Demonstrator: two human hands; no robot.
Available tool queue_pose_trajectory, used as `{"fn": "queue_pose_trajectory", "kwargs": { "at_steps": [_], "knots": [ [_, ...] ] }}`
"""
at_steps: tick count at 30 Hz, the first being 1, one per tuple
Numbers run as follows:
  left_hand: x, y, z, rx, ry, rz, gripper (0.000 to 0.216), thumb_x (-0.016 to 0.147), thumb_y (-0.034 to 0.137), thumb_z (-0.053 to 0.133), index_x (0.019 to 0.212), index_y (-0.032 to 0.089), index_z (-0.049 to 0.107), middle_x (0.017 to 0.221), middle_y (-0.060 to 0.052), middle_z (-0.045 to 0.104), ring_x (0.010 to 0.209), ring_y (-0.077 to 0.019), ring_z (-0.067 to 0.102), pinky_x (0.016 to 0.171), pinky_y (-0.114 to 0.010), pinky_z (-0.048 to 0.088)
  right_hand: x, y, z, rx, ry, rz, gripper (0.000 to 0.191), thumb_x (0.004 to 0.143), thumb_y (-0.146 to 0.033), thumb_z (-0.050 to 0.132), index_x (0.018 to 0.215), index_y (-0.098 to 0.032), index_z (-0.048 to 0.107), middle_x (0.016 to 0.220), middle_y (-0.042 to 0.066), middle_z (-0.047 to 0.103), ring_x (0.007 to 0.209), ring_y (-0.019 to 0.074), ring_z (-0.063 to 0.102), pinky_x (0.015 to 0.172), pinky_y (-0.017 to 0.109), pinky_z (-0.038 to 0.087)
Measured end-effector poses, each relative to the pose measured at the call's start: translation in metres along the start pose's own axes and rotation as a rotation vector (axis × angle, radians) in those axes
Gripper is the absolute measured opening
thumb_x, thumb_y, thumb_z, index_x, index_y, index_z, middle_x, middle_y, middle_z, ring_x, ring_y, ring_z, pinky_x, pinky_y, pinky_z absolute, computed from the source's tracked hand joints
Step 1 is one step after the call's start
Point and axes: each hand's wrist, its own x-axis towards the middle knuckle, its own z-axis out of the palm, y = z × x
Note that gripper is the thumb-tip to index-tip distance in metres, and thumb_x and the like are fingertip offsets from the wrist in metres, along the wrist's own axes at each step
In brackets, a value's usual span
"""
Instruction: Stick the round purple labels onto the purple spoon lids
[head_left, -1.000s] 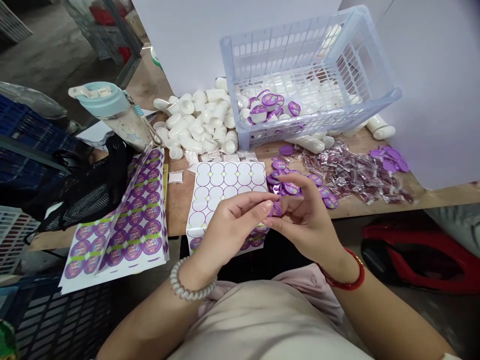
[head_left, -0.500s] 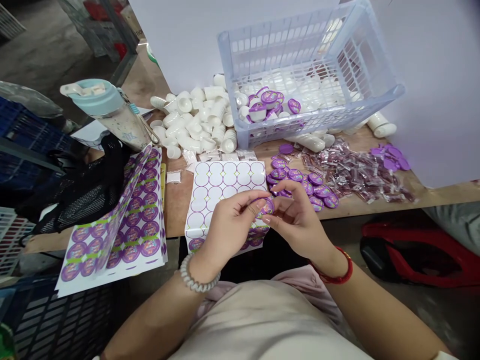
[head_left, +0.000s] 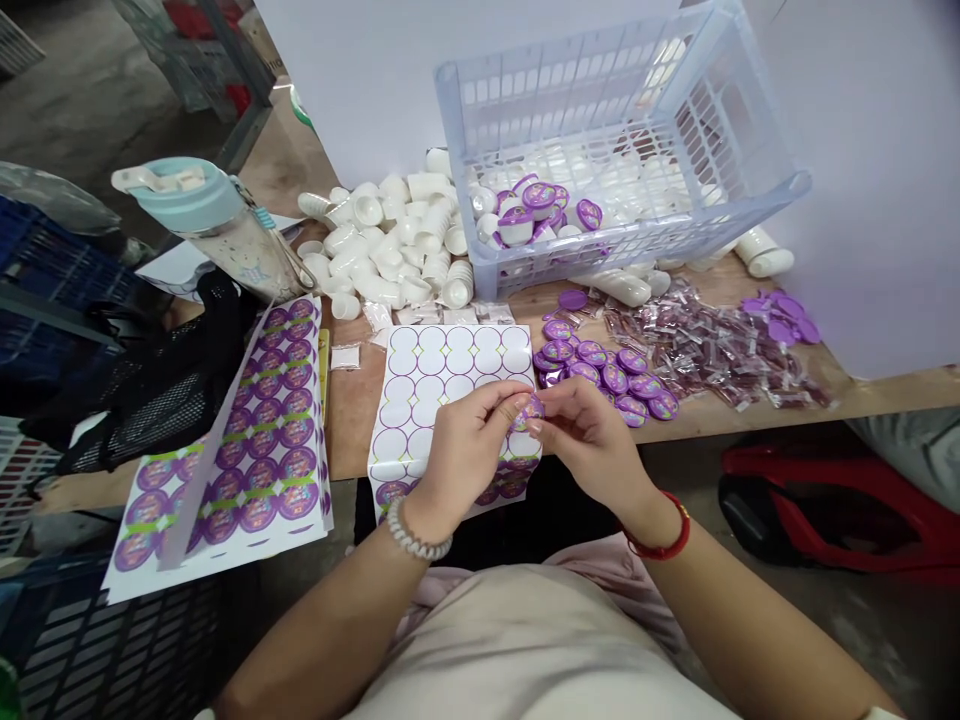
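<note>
A round purple lid with a printed sticker (head_left: pixel 529 412) is pinched between both my hands. My left hand (head_left: pixel 474 440) grips its left side with thumb and fingers. On its right edge, the thumb and fingertips of my right hand (head_left: pixel 589 440) are closed. Beneath my hands lies a sticker sheet (head_left: pixel 409 400), its upper rows showing blank circles and its front end hanging over the table edge with purple stickers on it. Just beyond my right hand is a pile of stickered purple lids (head_left: pixel 615 377).
White cups (head_left: pixel 390 240) are heaped behind the sheet, beside a pale blue crate (head_left: pixel 480 200) holding cups and lidded cups. Small brown packets (head_left: pixel 720 345) and plain purple lids (head_left: pixel 784 315) lie right. More sticker sheets (head_left: pixel 262 440), a black mesh bag (head_left: pixel 150 385) and a bottle (head_left: pixel 225 225) stand left.
My right hand's fingers have closed in on the lid's edge, where they were more spread before. At left, the raised top sticker sheet has dropped lower.
</note>
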Motion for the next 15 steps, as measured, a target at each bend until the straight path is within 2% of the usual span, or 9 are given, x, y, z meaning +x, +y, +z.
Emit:
{"fn": "queue_pose_trajectory", "kwargs": {
  "at_steps": [2,4,5,7,10,13,15],
  "knots": [
    [0.004,-0.005,-0.009,0.086,-0.061,0.038,0.041,0.108,0.044,0.052,0.140,0.024,0.067,0.126,-0.008,0.079,0.116,-0.0252,0.075,0.100,-0.036,0.056,0.003,0.005,-0.013,-0.112,0.082,-0.066,0.022,0.093,-0.040,0.077,0.105,-0.024,0.066,0.095,0.002,0.072,0.086,0.0179,0.070,0.073,0.031,0.057],
    [0.006,-0.012,-0.025,0.209,-0.161,0.121,0.056,0.108,0.047,0.052,0.159,0.025,0.046,0.149,-0.011,0.067,0.137,-0.0266,0.064,0.115,-0.042,0.050,0.009,0.008,-0.031,-0.254,0.174,-0.118,0.019,0.094,-0.038,0.075,0.109,-0.025,0.070,0.103,0.004,0.074,0.093,0.0206,0.072,0.080,0.034,0.059],
    [0.006,-0.016,-0.035,0.308,-0.220,0.186,0.059,0.107,0.048,0.055,0.160,0.025,0.045,0.158,-0.011,0.059,0.145,-0.0274,0.057,0.121,-0.045,0.044,0.013,0.010,-0.042,-0.334,0.211,-0.134,0.019,0.095,-0.036,0.073,0.111,-0.026,0.072,0.106,0.004,0.075,0.096,0.0218,0.073,0.083,0.036,0.059],
    [0.004,-0.026,-0.054,0.562,-0.396,0.324,0.060,0.099,0.054,0.067,0.151,0.026,0.057,0.164,-0.010,0.052,0.154,-0.0322,0.046,0.129,-0.052,0.034,0.021,0.013,-0.063,-0.515,0.239,-0.147,0.020,0.097,-0.033,0.069,0.115,-0.027,0.074,0.106,0.005,0.077,0.094,0.0232,0.073,0.084,0.040,0.059],
    [-0.004,-0.042,-0.070,0.873,-0.537,0.350,0.080,0.085,0.060,0.081,0.154,0.029,0.055,0.167,-0.008,0.048,0.159,-0.0388,0.034,0.130,-0.063,0.027,0.031,0.017,-0.081,-0.838,0.294,-0.230,0.029,0.096,-0.031,0.066,0.122,-0.023,0.074,0.111,0.011,0.073,0.095,0.0271,0.071,0.089,0.048,0.059],
    [-0.010,-0.053,-0.069,1.020,-0.506,0.379,0.080,0.091,0.059,0.075,0.160,0.030,0.047,0.169,-0.007,0.044,0.161,-0.0362,0.032,0.130,-0.064,0.026,0.029,0.015,-0.072,-1.068,0.418,-0.413,0.037,0.095,-0.033,0.069,0.129,-0.021,0.071,0.121,0.016,0.066,0.113,0.0337,0.065,0.100,0.054,0.054],
    [-0.012,-0.057,-0.064,1.055,-0.461,0.411,0.069,0.098,0.057,0.067,0.159,0.031,0.049,0.168,-0.005,0.045,0.160,-0.0337,0.033,0.130,-0.062,0.028,0.019,0.012,-0.052,-1.090,0.341,-0.522,0.031,0.098,-0.032,0.067,0.128,-0.024,0.070,0.117,0.013,0.069,0.112,0.0321,0.065,0.100,0.052,0.052]
  ]
}}
